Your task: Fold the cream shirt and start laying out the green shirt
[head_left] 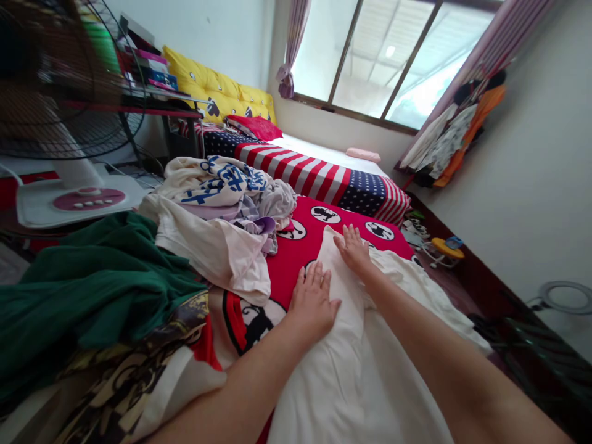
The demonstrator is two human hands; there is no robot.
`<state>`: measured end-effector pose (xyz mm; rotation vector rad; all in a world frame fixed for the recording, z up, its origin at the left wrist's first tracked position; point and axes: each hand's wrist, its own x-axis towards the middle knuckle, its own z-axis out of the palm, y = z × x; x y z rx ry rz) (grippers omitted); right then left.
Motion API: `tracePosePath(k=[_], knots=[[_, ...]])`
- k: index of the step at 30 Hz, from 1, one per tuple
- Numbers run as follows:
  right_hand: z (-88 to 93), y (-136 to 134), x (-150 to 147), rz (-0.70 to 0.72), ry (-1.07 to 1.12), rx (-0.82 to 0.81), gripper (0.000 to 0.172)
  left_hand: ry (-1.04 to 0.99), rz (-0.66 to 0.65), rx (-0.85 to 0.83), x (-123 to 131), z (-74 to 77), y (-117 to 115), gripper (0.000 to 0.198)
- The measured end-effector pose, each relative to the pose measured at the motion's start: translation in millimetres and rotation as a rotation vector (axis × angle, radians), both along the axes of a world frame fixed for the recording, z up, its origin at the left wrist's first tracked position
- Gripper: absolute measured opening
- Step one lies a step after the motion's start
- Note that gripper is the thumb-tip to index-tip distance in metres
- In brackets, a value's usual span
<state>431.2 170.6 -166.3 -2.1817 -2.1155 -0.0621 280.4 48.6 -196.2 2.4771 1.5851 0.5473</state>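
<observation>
A white garment (365, 364) lies spread on the red bedspread (296, 259) with black-and-white round prints. My left hand (313, 301) rests flat on the garment's left edge, fingers stretched out and together. My right hand (354, 248) lies flat on the folded far part of the same garment, fingers spread. Neither hand grips anything.
A heap of clothes (217, 209) sits left of the hands, with a green garment (92, 283) and a patterned cloth (129, 370) nearer. A fan (69, 123) stands at left. Beyond lie a stars-and-stripes blanket (324, 176), yellow cushions (217, 92), a window (393, 55) and hanging clothes (457, 135).
</observation>
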Motion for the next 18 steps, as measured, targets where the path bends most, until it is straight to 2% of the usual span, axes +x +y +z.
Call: tracePosePath(k=[3, 5, 7, 9, 11, 13, 15, 18], knots=[[-10.5, -43, 6, 0.150, -0.020, 0.002, 0.061, -0.013, -0.008, 0.026, 0, -2.2, 1, 0.067], [-15.7, -63, 15, 0.231, 0.049, -0.030, 0.058, -0.020, -0.016, 0.036, -1, -3.7, 2, 0.066], [-14.3, -76, 28, 0.249, 0.179, 0.018, 0.052, -0.026, -0.027, 0.044, -3, -4.1, 1, 0.065], [-6.0, -85, 45, 0.236, 0.269, 0.132, 0.044, -0.040, -0.039, 0.063, -5, -2.9, 0, 0.063], [5.9, -97, 68, 0.162, 0.282, 0.242, 0.038, -0.065, -0.069, 0.117, -8, 0.0, -1, 0.056], [17.0, -115, 97, 0.054, 0.262, 0.325, 0.033, -0.100, -0.155, 0.208, -10, 3.4, -4, 0.045], [24.5, -137, 133, -0.080, 0.204, 0.397, 0.030, -0.127, -0.317, 0.271, -10, 5.3, -5, 0.039], [26.8, -171, 189, -0.300, 0.002, 0.392, 0.034, -0.135, -0.523, 0.219, -9, 3.5, -6, 0.036]])
